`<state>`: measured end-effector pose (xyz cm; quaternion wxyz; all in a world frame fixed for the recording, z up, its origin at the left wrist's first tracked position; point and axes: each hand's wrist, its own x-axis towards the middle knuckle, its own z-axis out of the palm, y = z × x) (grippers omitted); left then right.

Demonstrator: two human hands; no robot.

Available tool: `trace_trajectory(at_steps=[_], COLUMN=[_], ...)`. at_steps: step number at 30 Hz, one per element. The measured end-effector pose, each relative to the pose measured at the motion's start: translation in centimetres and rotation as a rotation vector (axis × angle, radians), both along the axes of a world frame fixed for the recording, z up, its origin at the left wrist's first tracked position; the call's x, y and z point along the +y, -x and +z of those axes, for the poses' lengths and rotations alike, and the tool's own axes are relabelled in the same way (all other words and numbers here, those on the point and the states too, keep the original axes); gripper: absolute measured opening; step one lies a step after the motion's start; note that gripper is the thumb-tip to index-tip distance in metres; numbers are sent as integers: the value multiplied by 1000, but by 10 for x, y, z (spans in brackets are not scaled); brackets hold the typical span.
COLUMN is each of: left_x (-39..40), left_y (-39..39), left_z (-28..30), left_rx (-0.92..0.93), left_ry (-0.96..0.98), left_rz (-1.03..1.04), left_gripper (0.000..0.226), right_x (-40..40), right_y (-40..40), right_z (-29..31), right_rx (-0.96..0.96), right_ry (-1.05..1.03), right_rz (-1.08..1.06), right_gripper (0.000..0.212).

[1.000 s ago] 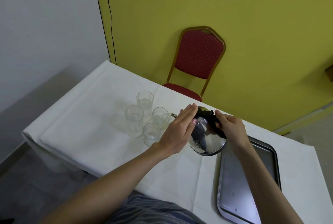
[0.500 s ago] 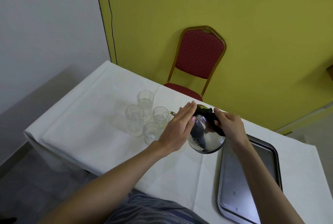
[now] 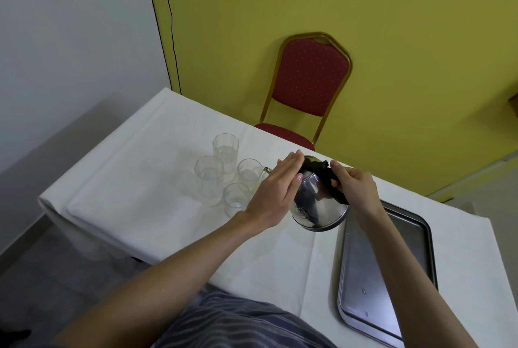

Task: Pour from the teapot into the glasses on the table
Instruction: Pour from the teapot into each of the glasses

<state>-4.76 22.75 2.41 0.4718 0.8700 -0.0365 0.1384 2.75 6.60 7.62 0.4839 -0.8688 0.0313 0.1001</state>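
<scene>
Steel teapot [image 3: 319, 207] tilted toward glasses [image 3: 249, 174], right hand [image 3: 354, 186] gripping its black handle — left hand [image 3: 276, 193] flat against its side.

Glossy steel teapot [image 3: 319, 207], clear glasses [image 3: 208, 179], matt metal tray [image 3: 392, 263], white cloth [image 3: 140, 179].

Silver teapot [image 3: 319, 207] with black handle, clear glasses [image 3: 208, 179], red dotted chair [image 3: 311, 81].

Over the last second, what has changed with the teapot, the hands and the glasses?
Very little. The teapot is tipped toward the glasses as before, its spout at the short glass. The right hand still has its grip on the black handle, and the left hand still rests flat against the lid side. The four glasses and the tray have not moved.
</scene>
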Motion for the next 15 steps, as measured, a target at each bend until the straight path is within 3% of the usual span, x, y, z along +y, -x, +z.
trace_trajectory(at_steps=[15], left_x=[0], left_y=[-1], left_z=[1], left_rx=[5], left_ry=[-19], left_rz=[-5], left_gripper=[51], right_x=[-2], right_y=[-1], right_z=[-6], right_rx=[-1], right_ry=[-34], right_rz=[-6], right_gripper=[43])
